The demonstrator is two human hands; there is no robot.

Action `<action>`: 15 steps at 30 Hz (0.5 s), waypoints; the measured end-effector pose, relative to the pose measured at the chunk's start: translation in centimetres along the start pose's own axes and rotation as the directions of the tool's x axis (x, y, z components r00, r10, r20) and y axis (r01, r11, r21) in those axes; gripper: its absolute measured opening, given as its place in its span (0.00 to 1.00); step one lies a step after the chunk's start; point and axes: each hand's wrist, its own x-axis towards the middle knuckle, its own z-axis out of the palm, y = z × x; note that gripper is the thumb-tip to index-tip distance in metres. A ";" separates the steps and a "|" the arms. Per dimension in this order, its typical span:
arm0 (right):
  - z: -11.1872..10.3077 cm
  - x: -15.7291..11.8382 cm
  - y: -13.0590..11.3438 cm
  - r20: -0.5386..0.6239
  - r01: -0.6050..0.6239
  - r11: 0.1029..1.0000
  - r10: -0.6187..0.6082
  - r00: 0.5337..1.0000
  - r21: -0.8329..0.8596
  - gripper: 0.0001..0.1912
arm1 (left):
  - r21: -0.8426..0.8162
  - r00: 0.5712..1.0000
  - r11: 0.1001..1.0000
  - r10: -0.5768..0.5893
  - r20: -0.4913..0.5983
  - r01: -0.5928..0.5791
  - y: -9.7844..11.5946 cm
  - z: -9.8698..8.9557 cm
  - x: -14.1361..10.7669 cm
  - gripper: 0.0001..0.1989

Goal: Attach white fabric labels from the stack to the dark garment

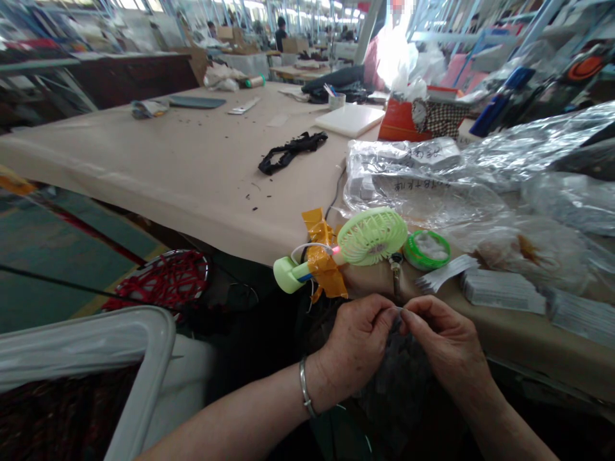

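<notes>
My left hand [353, 346], with a silver bangle at the wrist, is closed in a pinch. Fingertip to fingertip with it, my right hand [444, 339] pinches too. Between them a small white piece [398, 310] shows; the fingers mostly cover it, so its kind is unclear. Dark, sheer-looking fabric [396, 384] hangs below both hands in my lap. Just beyond the fingertips, a small metal clamp-like fitting [396, 275] stands at the table edge. A green handheld fan [372, 237] is fixed there with orange tape [327, 272].
Right of the fan are a green round dish [426, 250] with white contents, stacked paper labels [502, 291] and clear plastic bags [418, 182]. A black fabric piece [291, 152] lies on the brown table [192, 166]. At lower left stands a white bin [163, 339].
</notes>
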 end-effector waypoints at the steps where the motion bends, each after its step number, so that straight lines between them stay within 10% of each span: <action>1: 0.0 0.0 0.1 -0.001 0.000 1.000 0.000 1.000 0.002 0.10 | 0.002 1.000 1.000 0.001 0.001 -0.001 0.0 0.0 0.1 0.12; 15: 0.1 0.3 0.7 -0.019 0.058 0.997 -0.059 0.998 -0.054 0.09 | 0.024 1.000 1.000 0.006 -0.001 -0.006 -0.1 0.0 0.9 0.12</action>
